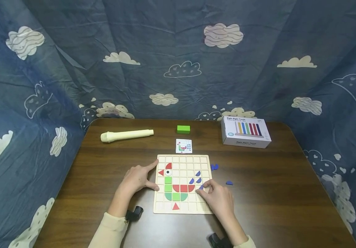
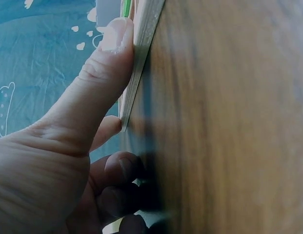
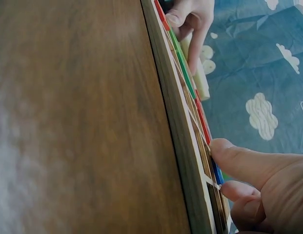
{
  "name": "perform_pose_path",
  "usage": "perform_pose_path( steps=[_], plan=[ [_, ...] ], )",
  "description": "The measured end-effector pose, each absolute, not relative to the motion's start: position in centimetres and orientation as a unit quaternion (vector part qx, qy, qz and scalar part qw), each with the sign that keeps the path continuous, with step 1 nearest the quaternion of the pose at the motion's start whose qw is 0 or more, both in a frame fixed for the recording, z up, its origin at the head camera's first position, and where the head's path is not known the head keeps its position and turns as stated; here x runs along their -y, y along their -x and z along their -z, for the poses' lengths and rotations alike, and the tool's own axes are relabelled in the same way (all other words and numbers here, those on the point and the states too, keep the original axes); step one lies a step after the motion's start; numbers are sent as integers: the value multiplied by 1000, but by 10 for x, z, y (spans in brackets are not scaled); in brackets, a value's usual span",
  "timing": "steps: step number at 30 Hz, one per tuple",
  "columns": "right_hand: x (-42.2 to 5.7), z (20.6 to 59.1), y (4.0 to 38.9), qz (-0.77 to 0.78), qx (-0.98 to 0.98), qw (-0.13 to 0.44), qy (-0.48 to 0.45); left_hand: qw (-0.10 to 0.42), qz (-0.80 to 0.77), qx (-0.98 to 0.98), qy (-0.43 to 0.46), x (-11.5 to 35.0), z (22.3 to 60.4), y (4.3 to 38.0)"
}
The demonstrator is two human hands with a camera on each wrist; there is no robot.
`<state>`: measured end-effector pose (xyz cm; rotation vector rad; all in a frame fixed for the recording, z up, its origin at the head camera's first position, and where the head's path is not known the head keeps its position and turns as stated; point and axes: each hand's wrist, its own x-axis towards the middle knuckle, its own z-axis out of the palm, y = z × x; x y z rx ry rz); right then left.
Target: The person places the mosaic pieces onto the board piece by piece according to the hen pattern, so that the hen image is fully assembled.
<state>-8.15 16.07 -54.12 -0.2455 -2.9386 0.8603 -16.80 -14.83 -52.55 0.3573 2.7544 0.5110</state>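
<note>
A wooden grid board lies on the table, with red, green and blue shapes set out on it like a bird. My left hand rests at the board's left edge, thumb and index finger spread apart and touching it. In the left wrist view the thumb lies straight against the board's side. My right hand pinches a blue half-round piece between thumb and index finger, low over the board's right part. In the right wrist view that blue piece shows between the fingertips, right at the grid.
Loose blue pieces lie by the board's right edge, and another blue piece sits farther right. Behind the board are a pattern card and a green block. A cream microphone-shaped stick lies back left; a white box stands back right.
</note>
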Motion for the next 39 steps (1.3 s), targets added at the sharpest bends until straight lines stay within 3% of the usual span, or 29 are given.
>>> perform_pose_path(
  steps=[20, 29, 39],
  plan=[
    [-165, 538, 82, -323, 942, 22, 90, 154, -181, -963, -129, 148, 523, 166],
    [-221, 527, 103, -340, 930, 65, 127, 153, -179, -963, -132, 149, 526, 168],
    [-270, 526, 113, -297, 947, -25, 119, 150, -186, -961, -137, 149, 526, 168]
  ],
)
